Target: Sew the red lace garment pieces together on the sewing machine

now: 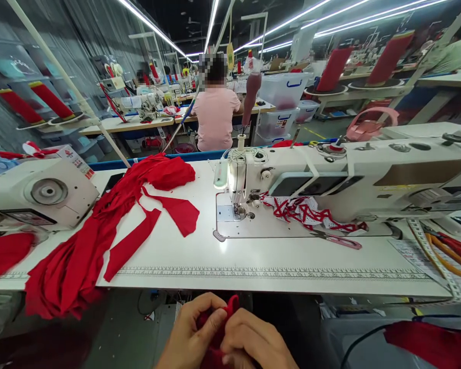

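Observation:
Low at the bottom centre, in front of the table's edge, my left hand (194, 328) pinches a piece of red fabric (217, 333) between thumb and fingers. Close beside it on the right, my right hand (253, 338) is closed on the same fabric. A small folded tip of the cloth sticks up between the two hands; its lower part is cut off by the frame. Beyond my hands stands a white sewing machine (292, 164) with its needle area lit. To the left, a large bundle of red fabric strips (88, 246) drapes over the table's front edge.
Two loose red strips (180, 212) lie by the bundle. Thread snips (340, 240) and red-and-white trim (295, 211) are by the machine. Orange-handled scissors (451, 256) and a tape measure (432, 256) lie at right. A second machine (42, 192) stands left. A person (215, 113) sits ahead.

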`<move>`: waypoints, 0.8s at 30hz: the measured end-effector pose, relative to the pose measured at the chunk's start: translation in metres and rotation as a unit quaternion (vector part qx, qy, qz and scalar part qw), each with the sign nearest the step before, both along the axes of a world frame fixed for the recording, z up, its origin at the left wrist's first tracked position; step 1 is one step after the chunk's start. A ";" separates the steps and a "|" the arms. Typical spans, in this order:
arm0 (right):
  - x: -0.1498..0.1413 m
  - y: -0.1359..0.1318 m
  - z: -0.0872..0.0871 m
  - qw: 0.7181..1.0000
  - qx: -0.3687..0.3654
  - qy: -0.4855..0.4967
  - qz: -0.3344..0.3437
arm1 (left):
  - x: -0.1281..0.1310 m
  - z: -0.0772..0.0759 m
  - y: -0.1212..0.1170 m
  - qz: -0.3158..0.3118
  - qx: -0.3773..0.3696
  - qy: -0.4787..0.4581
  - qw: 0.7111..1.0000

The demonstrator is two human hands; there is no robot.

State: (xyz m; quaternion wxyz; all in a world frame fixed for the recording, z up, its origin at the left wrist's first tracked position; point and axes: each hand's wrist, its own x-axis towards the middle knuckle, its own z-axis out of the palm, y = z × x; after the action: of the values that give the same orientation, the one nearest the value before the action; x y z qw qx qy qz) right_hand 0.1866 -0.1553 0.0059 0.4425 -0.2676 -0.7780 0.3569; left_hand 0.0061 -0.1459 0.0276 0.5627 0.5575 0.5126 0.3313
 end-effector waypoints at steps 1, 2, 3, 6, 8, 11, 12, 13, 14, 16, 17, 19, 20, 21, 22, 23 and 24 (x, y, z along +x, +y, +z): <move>0.002 0.000 0.001 1.000 -0.015 0.004 -0.022 | 0.002 -0.006 -0.003 -0.003 -0.019 -0.018 1.000; 0.003 -0.001 0.001 0.999 -0.027 0.006 -0.046 | 0.003 -0.010 -0.007 -0.005 -0.038 -0.038 0.999; 0.005 -0.001 0.000 0.997 -0.036 0.006 -0.065 | 0.004 -0.014 -0.009 -0.004 -0.055 -0.055 0.997; 0.009 -0.003 -0.006 0.995 -0.037 0.008 -0.090 | 0.004 -0.016 -0.014 -0.010 -0.105 -0.085 0.991; 0.010 -0.004 -0.010 0.995 -0.036 0.010 -0.097 | 0.004 -0.015 -0.014 -0.018 -0.125 -0.094 0.988; 0.010 -0.004 -0.013 0.993 -0.039 0.010 -0.108 | 0.003 -0.013 -0.014 -0.024 -0.107 -0.083 0.991; 0.010 -0.004 -0.013 0.993 -0.041 0.008 -0.110 | 0.003 -0.013 -0.013 -0.026 -0.091 -0.068 0.993; 0.010 -0.004 -0.013 0.993 -0.043 0.007 -0.111 | 0.003 -0.013 -0.013 -0.029 -0.072 -0.048 0.996; 0.009 -0.004 -0.012 0.993 -0.047 0.004 -0.112 | 0.002 -0.014 -0.013 -0.034 -0.051 -0.026 0.998; 0.009 -0.004 -0.012 0.992 -0.055 0.002 -0.113 | 0.000 -0.014 -0.012 -0.041 -0.006 0.017 0.999; 0.009 -0.004 -0.011 0.992 -0.062 0.000 -0.113 | -0.001 -0.014 -0.011 -0.045 0.016 0.035 0.998; 0.009 -0.003 -0.011 0.990 -0.080 -0.002 -0.112 | -0.003 -0.014 -0.011 -0.053 0.052 0.060 0.995; 0.009 -0.003 -0.011 0.990 -0.092 -0.002 -0.110 | -0.004 -0.013 -0.012 -0.058 0.065 0.069 0.994; 0.009 -0.003 -0.012 0.989 -0.105 -0.002 -0.107 | -0.004 -0.013 -0.014 -0.065 0.070 0.076 0.992; 0.010 -0.003 -0.012 0.987 -0.121 -0.002 -0.102 | -0.005 -0.012 -0.016 -0.072 0.072 0.081 0.991; 0.010 -0.002 -0.012 0.986 -0.138 -0.002 -0.097 | -0.005 -0.012 -0.018 -0.077 0.073 0.083 0.991; 0.010 -0.002 -0.011 0.984 -0.156 -0.005 -0.090 | -0.005 -0.013 -0.020 -0.078 0.076 0.083 0.990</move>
State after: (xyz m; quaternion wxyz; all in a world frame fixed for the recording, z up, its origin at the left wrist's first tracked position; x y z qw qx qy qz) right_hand 0.1965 -0.1572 -0.0055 0.4215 -0.4036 -0.6881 0.4311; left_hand 0.0009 -0.1659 0.0147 0.4981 0.6630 0.4855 0.2768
